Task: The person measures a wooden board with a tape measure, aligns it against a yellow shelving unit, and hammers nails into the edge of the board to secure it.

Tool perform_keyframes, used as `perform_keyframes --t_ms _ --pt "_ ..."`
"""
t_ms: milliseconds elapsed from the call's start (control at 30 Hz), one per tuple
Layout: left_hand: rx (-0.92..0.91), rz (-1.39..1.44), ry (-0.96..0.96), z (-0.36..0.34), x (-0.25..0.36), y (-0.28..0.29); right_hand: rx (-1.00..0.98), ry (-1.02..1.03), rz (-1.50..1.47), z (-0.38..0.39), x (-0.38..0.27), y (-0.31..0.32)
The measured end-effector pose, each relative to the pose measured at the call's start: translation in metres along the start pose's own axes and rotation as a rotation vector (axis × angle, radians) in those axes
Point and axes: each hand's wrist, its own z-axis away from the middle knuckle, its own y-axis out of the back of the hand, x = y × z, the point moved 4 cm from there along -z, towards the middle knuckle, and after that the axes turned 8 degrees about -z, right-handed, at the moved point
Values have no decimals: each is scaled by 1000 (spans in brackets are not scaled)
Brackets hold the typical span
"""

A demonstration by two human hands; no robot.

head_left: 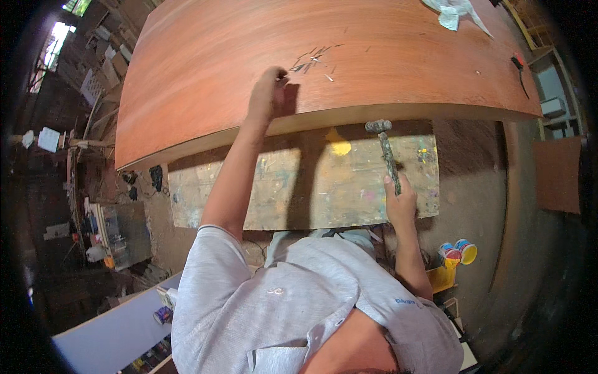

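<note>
My right hand (pixel 402 198) is wrapped round the handle of a hammer (pixel 387 153). Its worn metal head points away from me, just short of the wooden panel's near edge. Over the reddish-brown wooden panel (pixel 205 68), my left hand (pixel 268 96) is held with its fingers curled together. Something small and dark shows at those fingertips, too small to make out. Just beyond and right of them lies a loose scatter of thin dark pieces, like nails (pixel 311 59), with a few pale bits among them.
A paint-stained board (pixel 274 187) lies below the panel's near edge. White cloth or plastic (pixel 458 12) rests at the panel's far right, near a small red-and-black item (pixel 518 65). Paint cans (pixel 464 250) stand right of me. Stacked boards (pixel 121 230) are on the left.
</note>
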Motion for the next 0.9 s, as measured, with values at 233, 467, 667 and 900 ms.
perform_keyframes --t_ms 233,467,667,900 --pt "-82 558 500 99 -159 86 -142 -99 158 24 0 -70" --pt "37 -68 83 135 -265 198 -36 -139 489 73 19 -173" --pt "450 -120 638 214 -556 332 140 4 520 113 -28 -264" --pt "164 -524 852 221 -778 457 19 165 178 70 -179 -413"
